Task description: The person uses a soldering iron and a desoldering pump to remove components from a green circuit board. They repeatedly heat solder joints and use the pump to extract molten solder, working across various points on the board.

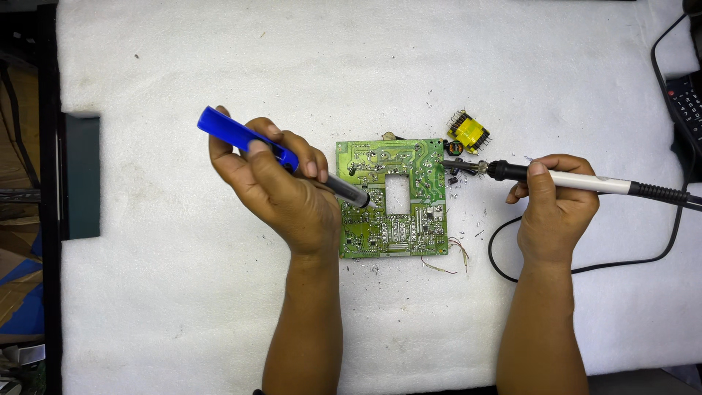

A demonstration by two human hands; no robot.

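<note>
A green circuit board (413, 183) with a rectangular hole lies solder side up on a white padded mat. My left hand (274, 186) grips a blue desoldering pump (241, 135), its dark nozzle resting on the board's left part. My right hand (556, 208) holds a white soldering iron (578, 180), its metal tip at the board's upper right edge. A yellow transformer (469, 132) sits just beyond that corner.
The iron's black cable (658, 256) loops across the mat at the right. Loose wire bits and solder scraps (446, 260) lie below the board. A dark box (80, 175) sits at the mat's left edge, a keypad device (687, 102) at the right edge.
</note>
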